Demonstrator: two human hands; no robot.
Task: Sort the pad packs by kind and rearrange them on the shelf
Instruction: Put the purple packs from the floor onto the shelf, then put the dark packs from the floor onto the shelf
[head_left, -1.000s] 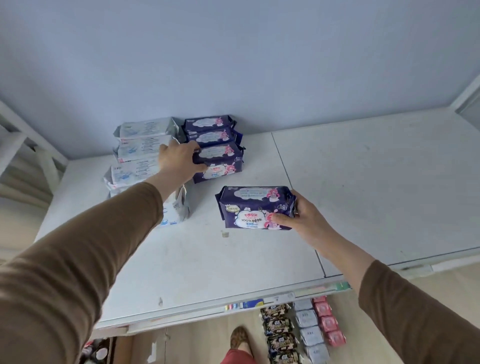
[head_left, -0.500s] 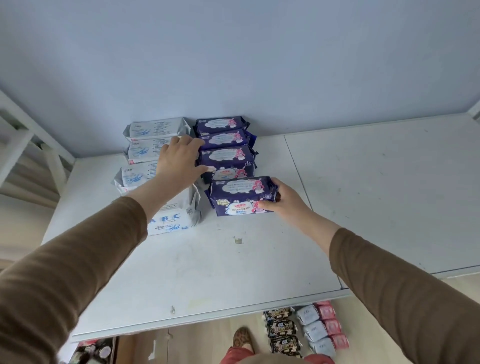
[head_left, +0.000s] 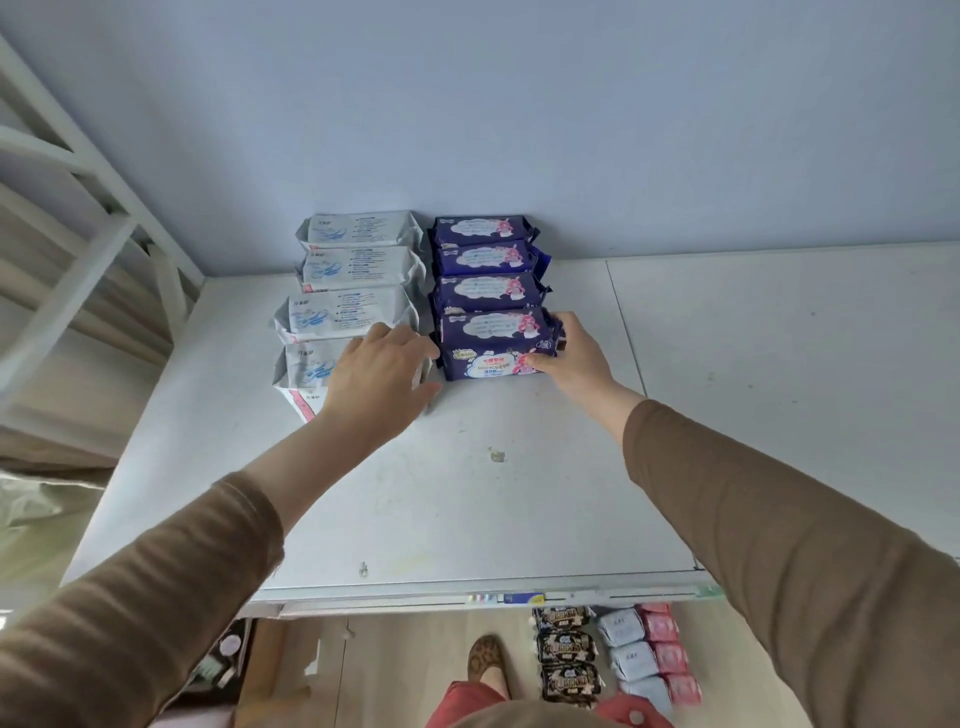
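Your right hand (head_left: 574, 358) pinched the soft, light purple pack (head_left: 497, 345) at its 3 o'clock end; your left hand (head_left: 376, 376) lay flat-fingered on the white pack (head_left: 304, 366).

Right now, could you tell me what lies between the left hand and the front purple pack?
Nothing in the head view: only a narrow strip of bare shelf separates the left hand from the front purple pack.

- The front purple pad pack (head_left: 496, 345) sits on the shelf (head_left: 467, 493) just left of the right hand (head_left: 574, 356).
- Three more purple packs (head_left: 485, 262) line up behind it.
- The white pad packs (head_left: 350, 280) stand beyond the left hand (head_left: 376, 376).
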